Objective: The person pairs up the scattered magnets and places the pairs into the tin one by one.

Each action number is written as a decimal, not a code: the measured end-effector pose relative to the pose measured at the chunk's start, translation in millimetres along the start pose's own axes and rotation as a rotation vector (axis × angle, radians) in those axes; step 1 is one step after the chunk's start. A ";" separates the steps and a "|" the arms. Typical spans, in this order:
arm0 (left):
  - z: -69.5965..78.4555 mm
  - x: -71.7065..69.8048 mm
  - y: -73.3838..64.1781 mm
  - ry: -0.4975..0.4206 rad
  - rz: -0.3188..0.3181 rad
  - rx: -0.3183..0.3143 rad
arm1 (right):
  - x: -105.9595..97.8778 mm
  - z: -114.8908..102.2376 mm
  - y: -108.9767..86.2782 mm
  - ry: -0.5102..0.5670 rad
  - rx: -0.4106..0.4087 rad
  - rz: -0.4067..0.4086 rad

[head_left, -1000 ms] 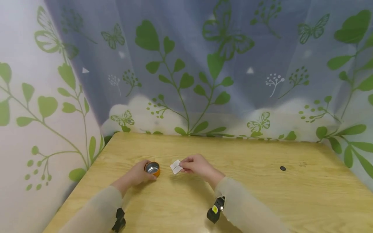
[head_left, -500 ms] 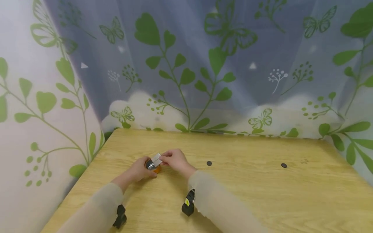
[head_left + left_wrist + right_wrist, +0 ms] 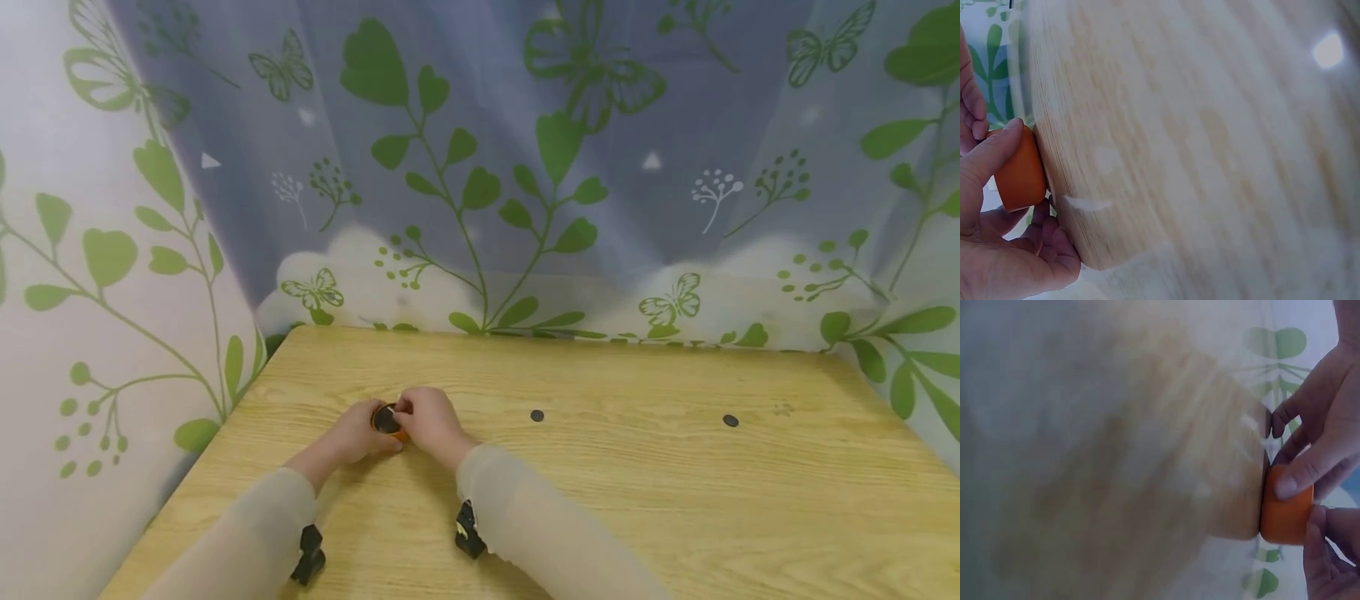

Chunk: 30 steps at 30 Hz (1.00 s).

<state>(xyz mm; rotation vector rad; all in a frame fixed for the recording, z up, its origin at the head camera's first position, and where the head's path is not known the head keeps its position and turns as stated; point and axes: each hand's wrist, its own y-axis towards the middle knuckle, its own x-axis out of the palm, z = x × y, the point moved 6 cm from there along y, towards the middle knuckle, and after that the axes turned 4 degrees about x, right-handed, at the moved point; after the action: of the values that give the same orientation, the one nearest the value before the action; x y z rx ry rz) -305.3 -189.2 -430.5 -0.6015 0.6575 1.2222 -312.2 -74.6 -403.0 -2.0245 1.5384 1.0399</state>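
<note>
A small orange cup [image 3: 378,430] with a metal inside stands on the table. My left hand [image 3: 348,432] holds it round the side, thumb at the near side. My right hand [image 3: 431,421] is at the cup's mouth, its fingertips pinching a small flat white square [image 3: 392,409], of which only a sliver shows. The cup's inside looks dark. In the left wrist view the orange wall [image 3: 1021,172] shows between the left thumb and fingers. In the right wrist view the cup [image 3: 1286,517] sits on the table, with the right fingertips against its rim.
Two small black discs lie on the wooden table [image 3: 637,500]: one disc [image 3: 537,415] right of the hands, another disc [image 3: 731,421] farther right. A patterned curtain [image 3: 487,208] hangs behind the table and along the left side.
My right hand has moved left with the white square, from beside the cup to its mouth; the square is now mostly hidden. The nearer black disc has come into view. The left hand keeps its hold.
</note>
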 end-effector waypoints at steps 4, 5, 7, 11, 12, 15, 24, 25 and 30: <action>2.1 1.5 0.9 0.008 0.001 0.003 | 0.9 -1.1 0.3 -0.119 -0.028 -0.047; 2.7 1.9 1.1 0.012 0.001 0.004 | 0.8 -0.4 0.1 -0.130 -0.034 -0.069; 3.3 2.3 1.5 0.009 0.003 0.005 | -1.0 1.2 -0.7 -0.134 -0.047 -0.107; 5.7 1.0 0.8 0.007 0.013 0.022 | -9.4 9.0 -4.3 -0.058 -0.051 -0.147; 6.3 0.3 0.5 0.007 0.017 0.025 | -11.9 11.9 -5.8 -0.026 -0.043 -0.156; 8.0 -2.5 -0.6 0.026 0.020 0.019 | -18.8 21.5 -11.1 0.041 -0.019 -0.194; 15.1 -9.4 -7.8 0.163 -0.024 -0.048 | -51.3 48.5 -39.8 0.066 0.025 -0.333; 17.2 -10.1 -8.2 0.192 -0.018 -0.040 | -56.4 52.9 -44.0 0.075 0.031 -0.343; 31.0 -9.2 -8.5 0.336 0.017 0.028 | -81.9 79.8 -63.1 0.092 0.011 -0.356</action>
<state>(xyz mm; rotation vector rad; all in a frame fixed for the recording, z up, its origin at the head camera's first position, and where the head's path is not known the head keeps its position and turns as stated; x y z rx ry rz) -294.8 -174.5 -402.3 -0.7882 0.9608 1.1349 -288.5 53.8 -400.9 -2.2570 1.1600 0.8059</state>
